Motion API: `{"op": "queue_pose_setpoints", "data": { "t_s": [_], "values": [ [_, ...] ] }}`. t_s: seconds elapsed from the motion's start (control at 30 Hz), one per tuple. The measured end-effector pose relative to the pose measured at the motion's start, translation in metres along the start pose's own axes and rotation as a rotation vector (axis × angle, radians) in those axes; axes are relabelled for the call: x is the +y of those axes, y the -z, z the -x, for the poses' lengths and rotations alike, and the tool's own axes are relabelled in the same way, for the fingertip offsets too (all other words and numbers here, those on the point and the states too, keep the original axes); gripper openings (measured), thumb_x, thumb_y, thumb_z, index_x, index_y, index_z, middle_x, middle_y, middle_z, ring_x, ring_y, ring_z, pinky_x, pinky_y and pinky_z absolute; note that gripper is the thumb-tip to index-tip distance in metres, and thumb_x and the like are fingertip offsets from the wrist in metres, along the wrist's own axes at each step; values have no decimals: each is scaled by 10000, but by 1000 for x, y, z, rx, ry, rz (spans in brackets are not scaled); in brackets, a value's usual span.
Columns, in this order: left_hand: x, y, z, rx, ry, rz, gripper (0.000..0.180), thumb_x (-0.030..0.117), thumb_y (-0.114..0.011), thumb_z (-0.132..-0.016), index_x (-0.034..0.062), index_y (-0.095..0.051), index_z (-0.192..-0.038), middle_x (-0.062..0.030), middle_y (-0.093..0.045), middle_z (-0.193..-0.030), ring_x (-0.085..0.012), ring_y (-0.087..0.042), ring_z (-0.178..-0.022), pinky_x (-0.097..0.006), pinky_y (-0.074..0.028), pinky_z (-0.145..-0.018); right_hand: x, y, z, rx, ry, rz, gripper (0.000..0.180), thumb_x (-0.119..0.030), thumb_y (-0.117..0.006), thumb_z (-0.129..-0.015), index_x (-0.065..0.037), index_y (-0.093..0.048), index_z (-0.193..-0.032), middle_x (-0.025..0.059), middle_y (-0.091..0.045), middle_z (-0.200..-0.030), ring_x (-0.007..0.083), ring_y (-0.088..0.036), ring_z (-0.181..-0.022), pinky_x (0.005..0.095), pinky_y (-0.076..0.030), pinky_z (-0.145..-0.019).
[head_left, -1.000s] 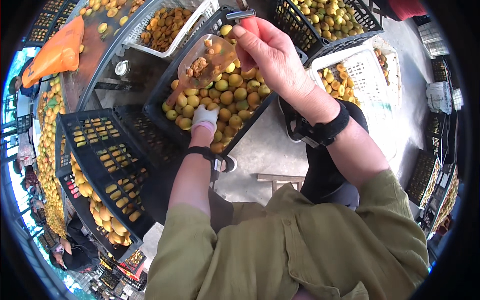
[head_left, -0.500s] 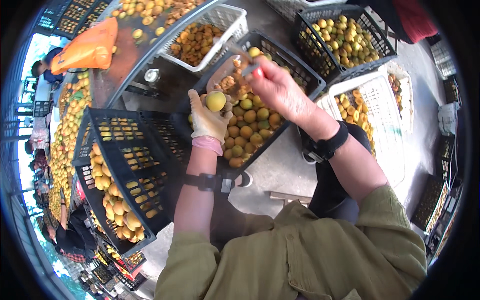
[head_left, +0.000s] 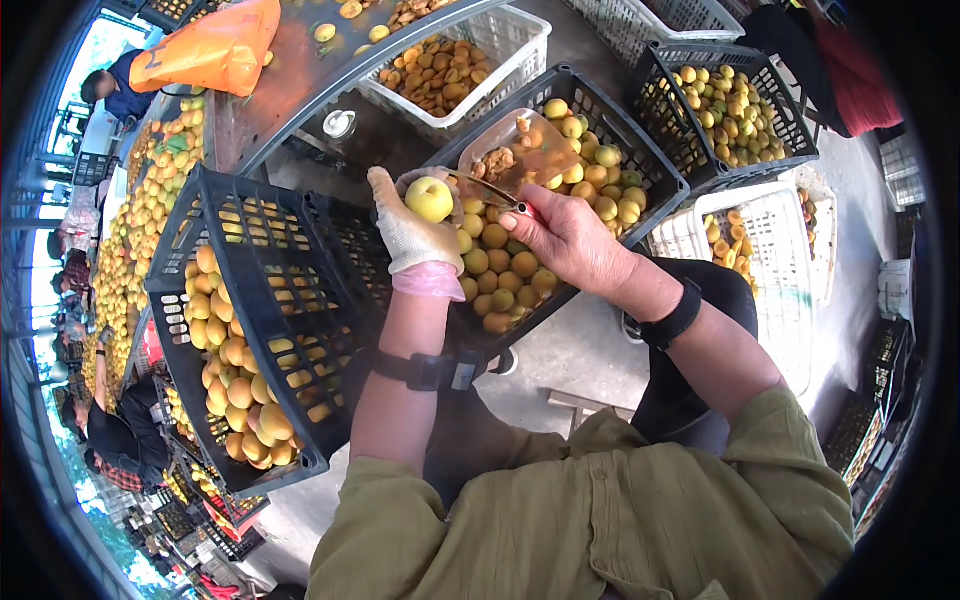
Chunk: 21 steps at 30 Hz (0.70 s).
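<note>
Holding | L fingers (head_left: 383, 196) cupping fruit (head_left: 429, 200) | R fingers (head_left: 536, 233) gripping knife (head_left: 521, 208) | grey flr (head_left: 550, 345), blk crates (head_left: 634, 140)

Tabletop: bulging orange plastic bag (head_left: 215, 50) on a stained brown work surface (head_left: 252, 118), far left.
Heap: loose yellow-orange fruit (head_left: 165, 200), left, spread in a long band.
Crate: black latticed plastic crate (head_left: 664, 122), far right, filled with yellow-green fruit (head_left: 735, 112).
Stool: partly hidden brown wooden stool (head_left: 578, 401), near, on grey concrete floor (head_left: 580, 345).
Co-workers: person in dark blue (head_left: 137, 88), far left; person in black (head_left: 125, 430), near left; red-clothed person (head_left: 855, 80), far right.
</note>
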<state>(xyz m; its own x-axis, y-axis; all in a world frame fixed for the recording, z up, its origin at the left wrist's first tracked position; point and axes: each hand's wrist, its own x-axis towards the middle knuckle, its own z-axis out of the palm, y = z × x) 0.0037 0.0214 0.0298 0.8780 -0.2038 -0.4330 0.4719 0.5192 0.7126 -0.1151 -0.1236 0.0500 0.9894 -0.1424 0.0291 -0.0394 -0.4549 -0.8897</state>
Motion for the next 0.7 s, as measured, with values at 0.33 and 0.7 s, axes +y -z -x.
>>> {"op": "queue_pose_setpoints", "data": {
  "t_s": [0.33,0.7],
  "values": [
    [3,-7,-6,-1,-131,-106,623,636,-373,-920,65,-586,-789,-29,-608,-693,-163,-525,-567,-285,-407,-519,-1,-14,-8,-58,-13,101,377,-394,-547,-928,-18,-540,-906,208,-594,-693,408,-603,-725,453,-477,-634],
    [-7,-5,5,-431,-86,-74,642,649,-447,-880,55,-526,-1109,-105,-626,-941,-257,-604,-887,-389,-472,-832,4,-15,-16,-38,-77,-149,404,-388,-513,-964,13,-557,-954,129,-570,-711,248,-562,-690,354,-467,-652]
  ]
}}
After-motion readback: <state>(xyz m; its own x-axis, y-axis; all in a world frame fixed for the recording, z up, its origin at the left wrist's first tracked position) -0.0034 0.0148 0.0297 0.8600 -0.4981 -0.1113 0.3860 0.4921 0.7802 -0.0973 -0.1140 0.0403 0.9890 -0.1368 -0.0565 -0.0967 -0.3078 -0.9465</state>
